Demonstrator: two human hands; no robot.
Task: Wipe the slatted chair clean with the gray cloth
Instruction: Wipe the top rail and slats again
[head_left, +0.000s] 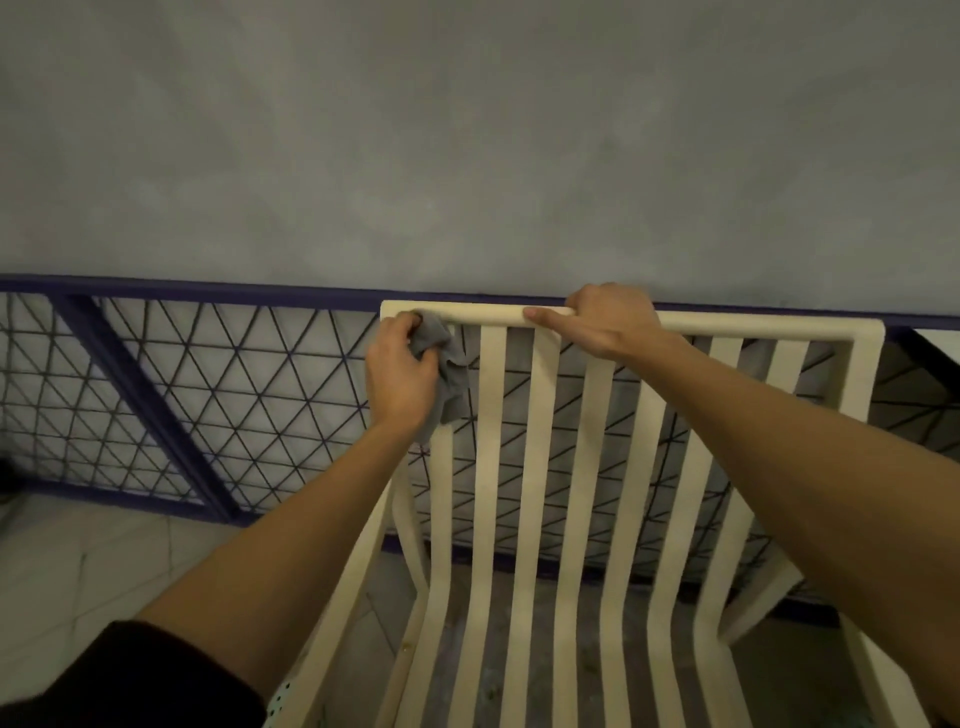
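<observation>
At the backrest's upper left corner, the left hand (401, 375) bunched the soft gray cloth (451, 375); the right hand (609, 318) gripped the rigid slatted chair (540, 467) by its top rail.

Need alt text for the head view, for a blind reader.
A person's left hand grips a gray cloth against the top left corner of a cream slatted chair, while the right hand holds its top rail. A purple mesh railing stands behind.

Left hand (402, 369) grips bunched gray cloth (448, 370) against chair (540, 467) backrest, top-left corner. Right hand (610, 319) wraps top rail, thumb along its front. Behind: purple mesh railing (208, 374), gray wall (467, 130). Tiled floor (78, 561) lower left.
</observation>
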